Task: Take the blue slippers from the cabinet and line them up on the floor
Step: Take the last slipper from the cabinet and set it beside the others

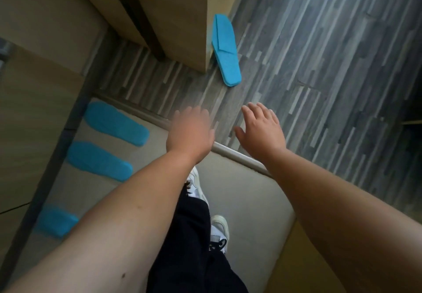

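Three blue slippers lie side by side on the pale floor at the left: a far one (pixel 116 123), a middle one (pixel 99 161), and a near one (pixel 57 220) partly hidden by my left forearm. A fourth blue slipper (pixel 226 49) lies apart on the grey wood-pattern floor, right beside the corner of the tan cabinet (pixel 178 18). My left hand (pixel 190 131) and my right hand (pixel 261 128) both hover empty over the floor threshold, fingers apart, a short way below the fourth slipper.
A metal threshold strip (pixel 233 152) divides the pale floor from the grey wood-pattern floor (pixel 331 64). A tan panel with a dark edge (pixel 34 110) runs along the left. My legs in black trousers and white sneakers (pixel 219 228) stand below my hands.
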